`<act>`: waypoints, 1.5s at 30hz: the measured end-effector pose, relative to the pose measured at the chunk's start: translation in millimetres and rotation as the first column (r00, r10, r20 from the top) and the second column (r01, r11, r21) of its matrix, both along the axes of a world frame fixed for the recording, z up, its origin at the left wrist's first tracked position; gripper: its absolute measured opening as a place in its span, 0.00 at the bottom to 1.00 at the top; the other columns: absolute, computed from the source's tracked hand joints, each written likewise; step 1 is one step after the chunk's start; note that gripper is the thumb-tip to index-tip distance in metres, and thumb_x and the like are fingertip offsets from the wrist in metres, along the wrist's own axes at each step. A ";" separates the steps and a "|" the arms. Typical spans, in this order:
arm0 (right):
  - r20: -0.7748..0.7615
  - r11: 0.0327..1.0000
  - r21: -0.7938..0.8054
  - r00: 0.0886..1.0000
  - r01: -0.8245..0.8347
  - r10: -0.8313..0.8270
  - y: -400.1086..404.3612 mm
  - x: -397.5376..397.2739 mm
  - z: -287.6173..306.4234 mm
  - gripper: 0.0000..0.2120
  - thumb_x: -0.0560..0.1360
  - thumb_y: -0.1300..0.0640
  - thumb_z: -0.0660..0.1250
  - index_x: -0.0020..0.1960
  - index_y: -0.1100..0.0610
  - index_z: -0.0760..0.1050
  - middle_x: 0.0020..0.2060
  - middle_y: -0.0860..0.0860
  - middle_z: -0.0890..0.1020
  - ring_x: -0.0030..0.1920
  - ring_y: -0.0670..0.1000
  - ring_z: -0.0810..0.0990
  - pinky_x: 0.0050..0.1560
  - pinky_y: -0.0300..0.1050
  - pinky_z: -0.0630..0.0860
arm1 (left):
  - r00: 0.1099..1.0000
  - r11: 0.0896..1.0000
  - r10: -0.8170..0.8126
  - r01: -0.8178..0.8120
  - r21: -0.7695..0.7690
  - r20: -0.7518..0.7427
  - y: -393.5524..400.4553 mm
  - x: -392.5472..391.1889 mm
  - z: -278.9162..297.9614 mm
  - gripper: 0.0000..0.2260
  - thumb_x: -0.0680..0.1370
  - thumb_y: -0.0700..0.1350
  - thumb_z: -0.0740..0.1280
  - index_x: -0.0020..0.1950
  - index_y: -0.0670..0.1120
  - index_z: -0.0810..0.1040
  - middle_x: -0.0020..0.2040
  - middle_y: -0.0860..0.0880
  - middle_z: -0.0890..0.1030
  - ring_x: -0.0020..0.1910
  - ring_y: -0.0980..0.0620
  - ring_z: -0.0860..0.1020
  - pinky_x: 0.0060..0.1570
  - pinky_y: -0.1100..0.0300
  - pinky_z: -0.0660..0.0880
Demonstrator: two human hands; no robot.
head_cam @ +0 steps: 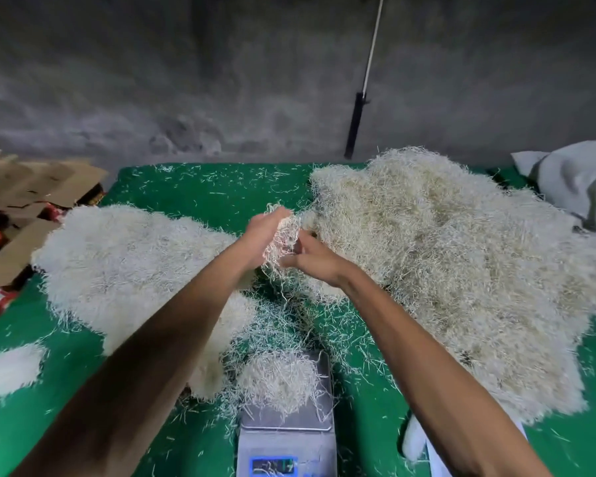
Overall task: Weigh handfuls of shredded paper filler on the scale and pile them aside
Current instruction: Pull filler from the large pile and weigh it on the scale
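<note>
At centre frame, both hands, left and right, curl around a tuft of paper shreds. Shreds look feather-light, springy, tangle-prone; best scooped loosely. More sit on the scale below.

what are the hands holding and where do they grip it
A tuft of shredded paper, held between both hands: left hand along its left side, right hand at its lower right.

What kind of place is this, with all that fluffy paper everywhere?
Probably a small packing workshop. A digital scale sits on a green-covered table between big piles of shredded paper filler, flattened cardboard boxes lie at the left, and the wall is bare concrete.
</note>
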State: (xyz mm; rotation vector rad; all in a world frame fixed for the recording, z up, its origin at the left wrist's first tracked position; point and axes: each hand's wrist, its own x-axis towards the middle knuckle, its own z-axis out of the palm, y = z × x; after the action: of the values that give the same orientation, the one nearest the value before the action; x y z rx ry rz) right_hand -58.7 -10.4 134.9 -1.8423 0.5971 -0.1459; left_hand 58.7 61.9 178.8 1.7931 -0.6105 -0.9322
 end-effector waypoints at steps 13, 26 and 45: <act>0.091 0.752 -0.018 0.750 0.659 -0.655 7.1 -46.3 -34.6 0.14 0.85 0.53 0.62 0.58 0.64 0.79 0.59 0.59 0.83 0.50 0.52 0.84 0.48 0.48 0.84 | 0.962 0.994 -0.046 0.017 0.109 0.270 105.8 26.6 -36.9 0.30 0.82 0.55 0.63 0.81 0.47 0.58 0.80 0.42 0.62 0.77 0.42 0.65 0.73 0.42 0.62; -0.084 0.995 -0.101 0.996 0.003 -0.012 105.1 -24.7 -56.9 0.10 0.79 0.51 0.71 0.50 0.55 0.72 0.48 0.54 0.82 0.48 0.53 0.83 0.50 0.51 0.81 | 0.994 0.995 -0.095 0.095 0.006 -0.046 114.3 -17.6 -69.6 0.23 0.80 0.57 0.55 0.73 0.49 0.66 0.81 0.43 0.58 0.74 0.49 0.60 0.70 0.41 0.59; -0.194 0.972 -0.103 0.954 0.211 -0.228 111.8 -100.9 -93.2 0.19 0.77 0.47 0.72 0.65 0.53 0.78 0.71 0.52 0.74 0.69 0.52 0.74 0.74 0.61 0.63 | 0.977 0.965 -0.210 0.203 0.167 0.028 198.1 6.2 -175.6 0.22 0.64 0.66 0.78 0.51 0.56 0.83 0.47 0.57 0.85 0.49 0.58 0.83 0.49 0.59 0.74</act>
State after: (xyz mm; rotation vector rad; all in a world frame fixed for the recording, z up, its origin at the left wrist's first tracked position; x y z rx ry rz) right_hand -159.6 101.3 41.7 -1.8794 0.9544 -0.1304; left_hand 64.9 259.9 3.2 1.9272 -0.7809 -1.1116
